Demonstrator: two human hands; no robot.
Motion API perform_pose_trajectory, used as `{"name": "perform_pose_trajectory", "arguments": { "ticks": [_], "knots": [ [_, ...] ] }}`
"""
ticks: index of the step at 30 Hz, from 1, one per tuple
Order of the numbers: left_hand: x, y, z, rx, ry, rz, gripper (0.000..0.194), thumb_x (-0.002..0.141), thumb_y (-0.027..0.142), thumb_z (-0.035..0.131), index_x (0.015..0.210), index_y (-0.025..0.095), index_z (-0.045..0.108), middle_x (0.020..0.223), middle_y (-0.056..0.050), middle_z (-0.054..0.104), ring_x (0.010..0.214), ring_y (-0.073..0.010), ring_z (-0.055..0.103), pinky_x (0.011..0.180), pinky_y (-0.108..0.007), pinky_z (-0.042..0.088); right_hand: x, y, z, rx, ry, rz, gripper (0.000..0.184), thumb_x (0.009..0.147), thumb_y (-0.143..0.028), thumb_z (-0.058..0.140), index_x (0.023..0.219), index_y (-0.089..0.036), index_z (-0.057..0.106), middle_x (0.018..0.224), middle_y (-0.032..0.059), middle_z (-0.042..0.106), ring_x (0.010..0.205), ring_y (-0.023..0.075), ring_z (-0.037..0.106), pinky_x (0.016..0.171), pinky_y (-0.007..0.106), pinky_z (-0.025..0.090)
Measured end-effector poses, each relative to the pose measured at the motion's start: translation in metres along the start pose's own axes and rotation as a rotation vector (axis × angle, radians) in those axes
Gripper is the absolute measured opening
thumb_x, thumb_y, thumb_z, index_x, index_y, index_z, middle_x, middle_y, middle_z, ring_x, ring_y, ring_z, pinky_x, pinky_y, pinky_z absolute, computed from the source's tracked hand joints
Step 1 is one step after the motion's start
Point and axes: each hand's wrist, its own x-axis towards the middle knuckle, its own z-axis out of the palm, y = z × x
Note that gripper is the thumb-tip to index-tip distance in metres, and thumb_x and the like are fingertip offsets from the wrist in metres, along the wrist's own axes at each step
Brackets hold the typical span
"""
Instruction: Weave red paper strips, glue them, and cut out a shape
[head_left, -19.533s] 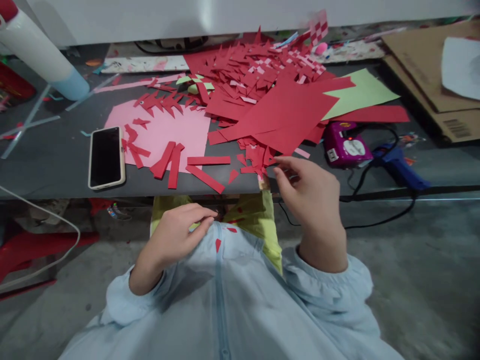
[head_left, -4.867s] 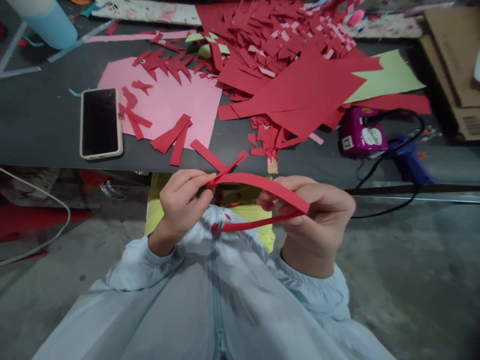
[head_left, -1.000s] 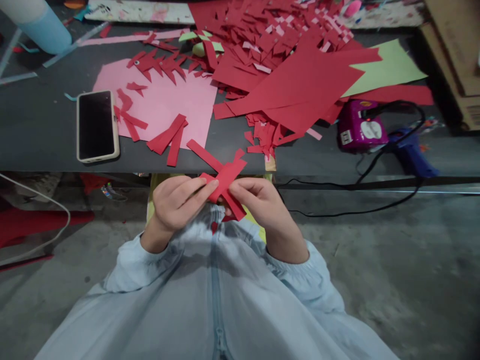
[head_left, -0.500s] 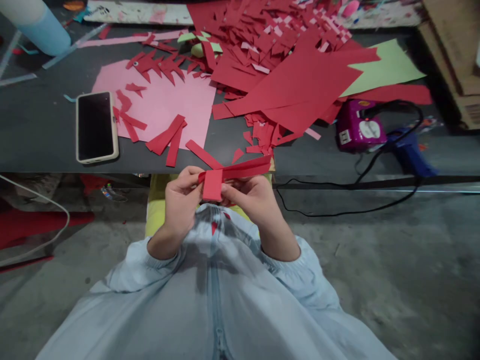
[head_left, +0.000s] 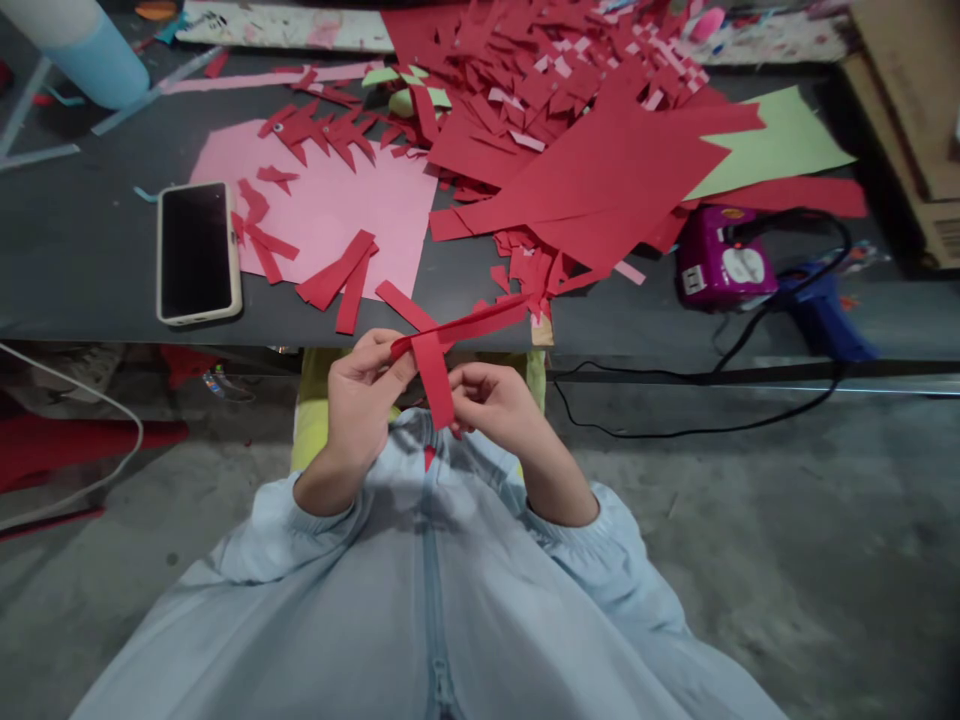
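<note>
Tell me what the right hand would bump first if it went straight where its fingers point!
The right hand would probably meet the red paper strip just left of its fingertips; whether they touch is hard to tell.

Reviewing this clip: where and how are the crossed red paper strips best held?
Probably near the crossing of the red paper strips, pinched from the left between thumb and fingers: the strips overlap there, while one end sticks out rightward and another points toward the person. The left hand grips just beside it; the right hand is at the nearer end's edge.
</note>
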Motion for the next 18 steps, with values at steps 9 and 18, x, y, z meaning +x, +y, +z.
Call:
{"name": "perform_pose_trajectory", "arguments": {
  "ticks": [9,18],
  "knots": [
    [-0.002,-0.001,0.001,-0.064,-0.032,-0.005,0.013,0.075,0.036,0.083,0.074,0.023,0.078,0.077,0.002,0.059,0.066,-0.0046,0.052,0.056,-0.016,0.043,-0.005,0.003,-0.009,-0.141,-0.142,-0.208,0.02,0.089,-0.033,0.058,0.093,-0.018,0.07,0.099,0.0067,0.073,0.085,0.0156,0.067,0.078,0.029,0.055],
    [-0.008,0.004,0.006,-0.07,-0.024,-0.127,0.021,0.075,0.04,0.083,0.074,0.02,0.078,0.078,0.001,0.057,0.064,-0.0054,0.052,0.052,-0.015,0.044,0.003,0.007,0.002,0.32,0.143,-0.33,0.03,0.074,-0.046,0.08,0.096,-0.026,0.075,0.09,0.0024,0.077,0.085,0.0196,0.071,0.077,0.033,0.059]
  ]
}}
